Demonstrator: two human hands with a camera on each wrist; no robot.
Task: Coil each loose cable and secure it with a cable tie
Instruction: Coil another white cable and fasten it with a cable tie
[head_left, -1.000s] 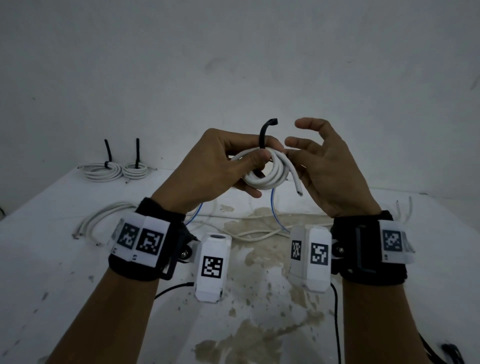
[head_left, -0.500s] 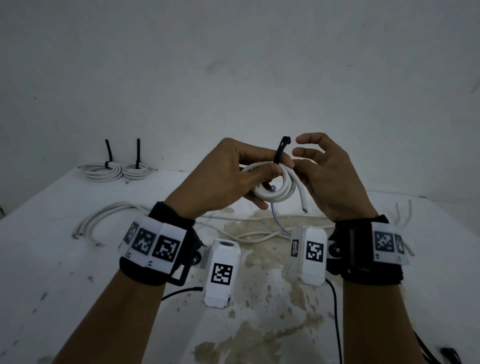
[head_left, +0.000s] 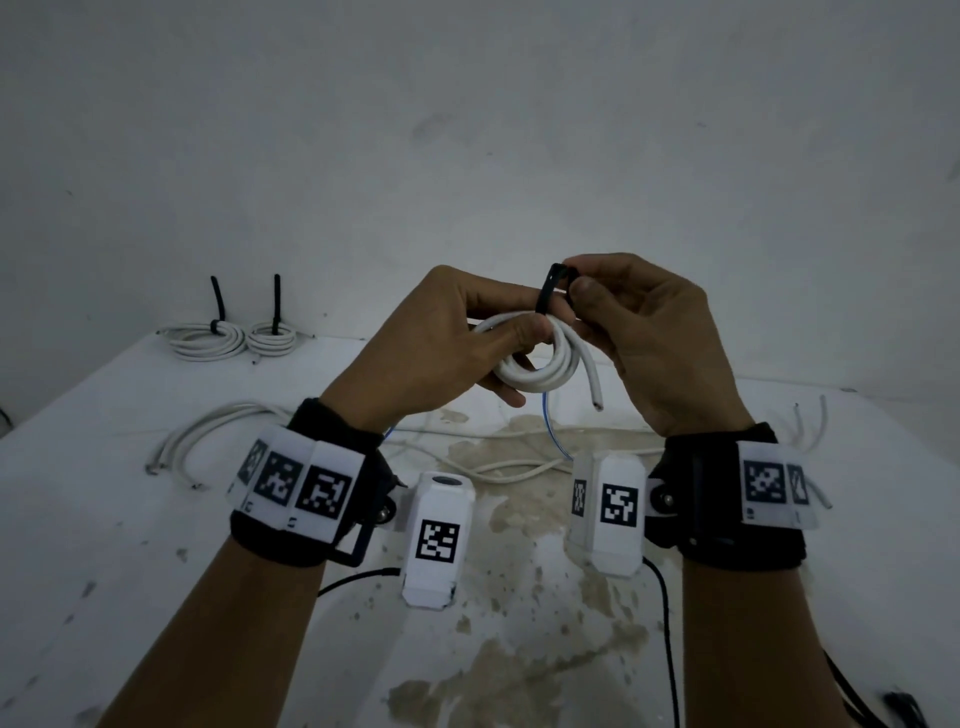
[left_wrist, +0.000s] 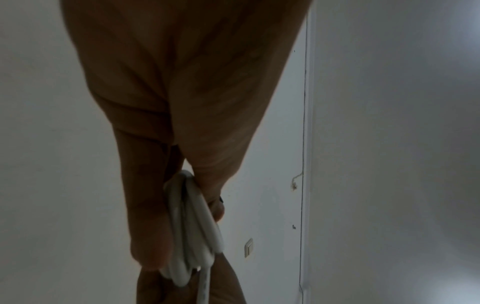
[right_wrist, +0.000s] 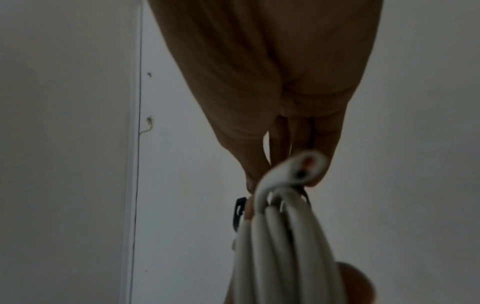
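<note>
Black plastic, the cable tie (head_left: 549, 288) stands up from the top of a white coil (head_left: 535, 364), pinched at its upper end between thumb and fingertips of the right hand (head_left: 649, 343); the left hand (head_left: 431, 353) clamps the coil itself, thumb pressed across the turns and fingers curled underneath, both hands raised above the table (head_left: 104, 519). One cut end of the cable (head_left: 592, 384) hangs free below the right hand; whether the tie's tail has entered its head cannot be told, since the fingers cover that spot.

Risk, as I judge it: the stiff turns want to spring apart, so any easing of the left thumb while the tie is being threaded could let the coil unwind; a tail fed in the wrong way round would fail to lock.

Farther out, loose cables (head_left: 208, 436) sprawl on the stained table; two tied coils (head_left: 234, 338) sit at its far left edge by the wall.
</note>
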